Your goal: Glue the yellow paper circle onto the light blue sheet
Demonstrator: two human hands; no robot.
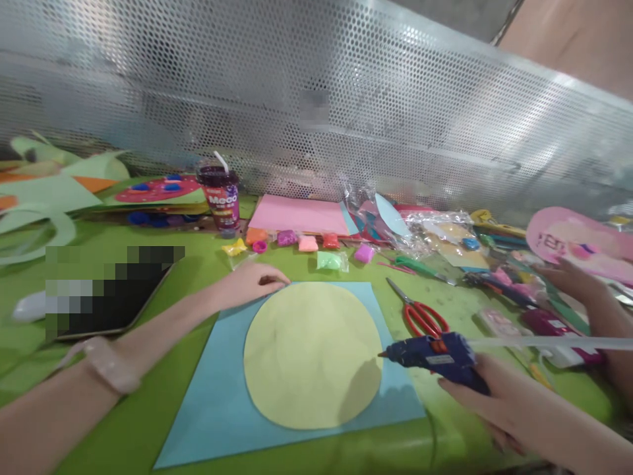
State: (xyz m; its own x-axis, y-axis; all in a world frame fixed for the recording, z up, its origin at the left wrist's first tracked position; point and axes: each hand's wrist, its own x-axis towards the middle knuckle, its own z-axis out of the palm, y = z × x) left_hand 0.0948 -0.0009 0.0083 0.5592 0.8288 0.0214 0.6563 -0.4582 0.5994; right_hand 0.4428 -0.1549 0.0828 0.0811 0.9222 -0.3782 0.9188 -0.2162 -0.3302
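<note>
My right hand (494, 396) is wrapped round the grip of a dark blue hot glue gun (442, 356). A long translucent glue stick (548, 342) sticks out of its back. The nozzle points left, at the right edge of a pale yellow paper circle (311, 356); whether it touches cannot be told. Beneath the circle is a light blue paper sheet (208, 409). My left hand (257, 282) is closed, thumb and finger meeting at the sheet's upper left edge, close to the circle's top. Red-handled scissors (420, 315) lie beyond the glue gun.
Small bags of coloured clay (331, 261) lie behind the sheet, near pink paper (299, 214) and a drink cup (220, 201). On the left rests a phone (133, 300). Another person's hand (576, 287) is at right among craft supplies. A perforated metal panel (277, 86) stands behind.
</note>
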